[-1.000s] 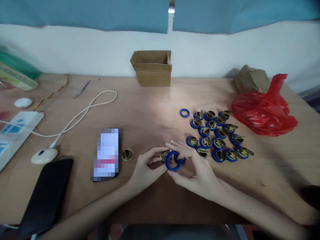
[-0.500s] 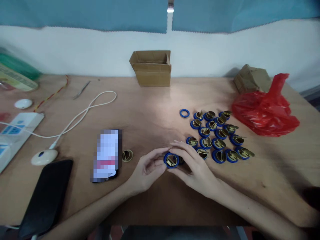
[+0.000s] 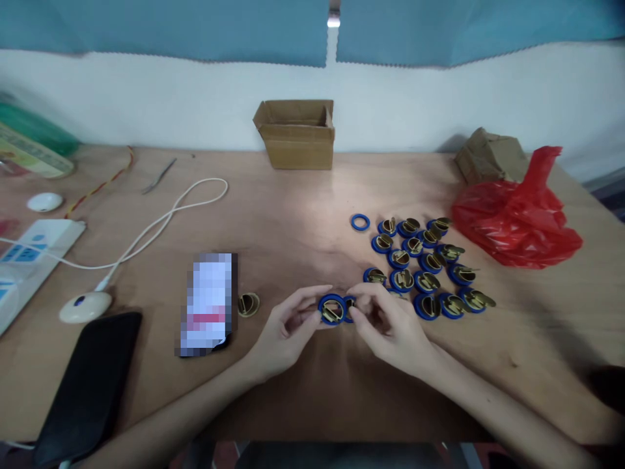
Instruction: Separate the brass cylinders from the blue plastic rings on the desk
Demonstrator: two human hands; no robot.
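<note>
Near the table's front edge, my left hand pinches a round gold-coloured metal piece with a blue rim; a bar crosses its face. Just beside it, the fingers of my right hand are closed on a second blue-rimmed piece, partly hidden behind the first piece and my fingertips. The two pieces overlap in view; whether they touch I cannot tell. Beyond my right hand several similar blue-rimmed pieces lie in loose rows. A gold piece without a blue rim rests left of my left hand.
A loose blue ring lies behind the rows. Back right are a red plastic bag and a crumpled carton. An open cardboard box stands at the wall. Leftward are a lit phone, a black phone, a white cable and a power strip.
My right hand has drawn back slightly to the right, its fingers now curled on the second piece, which shows more clearly. My left hand stays almost in place with its piece.
</note>
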